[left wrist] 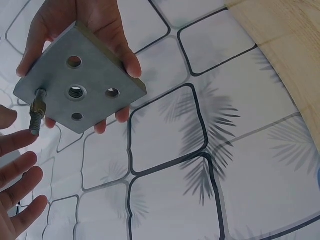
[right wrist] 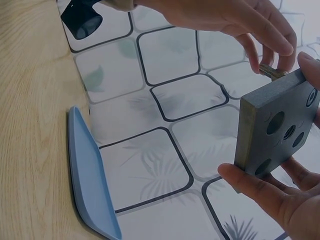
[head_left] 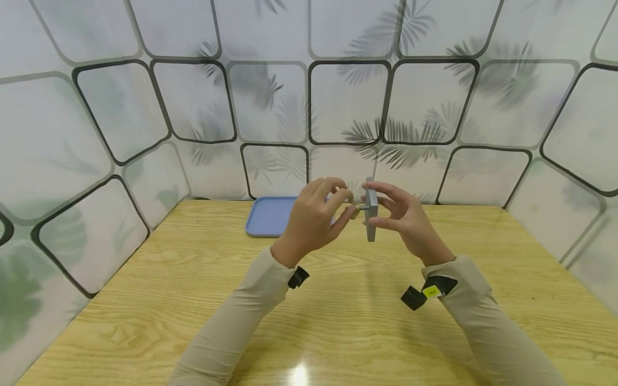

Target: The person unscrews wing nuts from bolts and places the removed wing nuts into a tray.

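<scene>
A square grey metal plate (left wrist: 95, 102) with several holes stands on edge in the air, held by my right hand (head_left: 403, 214) with fingers and thumb at its edges. Through one corner hole runs a bolt (left wrist: 35, 125), its round head (right wrist: 311, 97) showing on the other face. A brass-coloured nut (left wrist: 37, 107) sits partway along the bolt's thread. My left hand (head_left: 316, 212) is beside this nut. In the left wrist view its index fingertip is right at the bolt's end, the thumb stands a little apart from the nut, and the other fingers are spread.
A shallow blue tray (head_left: 270, 217) lies at the back of the wooden table (head_left: 318, 311), partly hidden behind my left hand. A patterned white curtain-like backdrop (head_left: 270, 102) surrounds the table at the back and sides.
</scene>
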Available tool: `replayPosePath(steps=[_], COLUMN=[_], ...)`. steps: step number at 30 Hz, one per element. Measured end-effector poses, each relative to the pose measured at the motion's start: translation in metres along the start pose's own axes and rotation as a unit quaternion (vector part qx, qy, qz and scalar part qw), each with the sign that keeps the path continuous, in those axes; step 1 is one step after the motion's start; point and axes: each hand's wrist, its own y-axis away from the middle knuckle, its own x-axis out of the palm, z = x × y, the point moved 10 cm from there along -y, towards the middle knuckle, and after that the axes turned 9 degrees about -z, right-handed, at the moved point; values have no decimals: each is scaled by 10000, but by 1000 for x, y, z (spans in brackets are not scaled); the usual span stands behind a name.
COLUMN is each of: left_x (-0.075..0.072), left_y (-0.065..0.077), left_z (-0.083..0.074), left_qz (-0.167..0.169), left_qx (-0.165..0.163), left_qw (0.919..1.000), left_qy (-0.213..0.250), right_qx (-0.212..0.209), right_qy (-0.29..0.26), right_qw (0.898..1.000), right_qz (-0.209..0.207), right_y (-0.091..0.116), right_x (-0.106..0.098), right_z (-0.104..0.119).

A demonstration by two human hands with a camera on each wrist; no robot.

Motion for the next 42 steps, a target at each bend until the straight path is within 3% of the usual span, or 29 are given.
replayPosePath(steps=[5, 11, 24, 33, 38, 42], left_x=[7, 16, 4, -2, 1, 9], left_y=[2, 6, 0, -2, 0, 3], left_z=[0, 0, 5, -1, -2, 0], left_qz=[355, 694, 171, -44, 59, 415], left_qx=[-66, -57, -190, 16, 62, -54], left_qw=[9991, 9975, 9995, 10000, 9999, 9989], left_qy=[201, 134, -208, -38, 131, 221], right_qx=[-4, 33, 48, 15, 1, -16], right_qy=[26, 85, -102, -35, -1, 67], right_qw=[10000, 9999, 9999, 10000, 10000, 10000], right_qz=[-23, -50, 28, 41, 17, -10], right_y=[0, 0, 1, 0, 0, -1], right_x=[-1, -2, 2, 1, -1, -1], right_z=[0, 0, -1, 0, 1, 2])
